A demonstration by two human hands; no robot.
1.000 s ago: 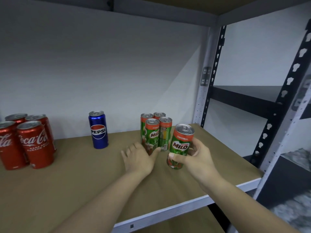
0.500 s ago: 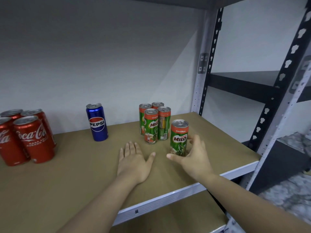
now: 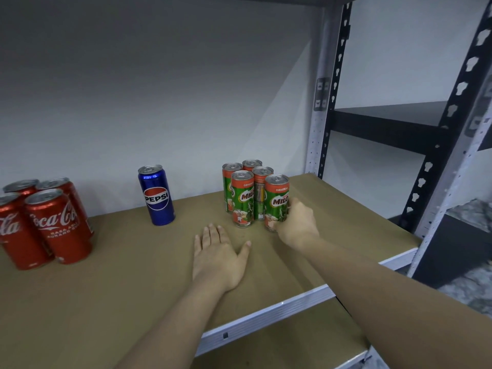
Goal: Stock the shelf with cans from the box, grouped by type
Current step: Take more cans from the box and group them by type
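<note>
Five Milo cans on shelf (image 3: 346, 222), right end; fifth Milo can (image 3: 277, 202) at front right of cluster, upright, touching neighbours. Right hand (image 3: 295, 225) curled round its lower side, gripping. Left hand (image 3: 218, 255) flat on board, fingers straight, holding nothing. Advice: square can with front-row can, label forward, release without tipping. Readable: "MILO", "ORIGINAL"; "PEPSI" on lone blue can (image 3: 157, 195); "Coca-Cola" on red cans (image 3: 57, 226) at left. Box not in view.

Right hand (image 3: 298, 225) has slid its Milo can (image 3: 277, 202) back against the Milo group (image 3: 246, 193), now standing on shelf (image 3: 133, 275)
</note>
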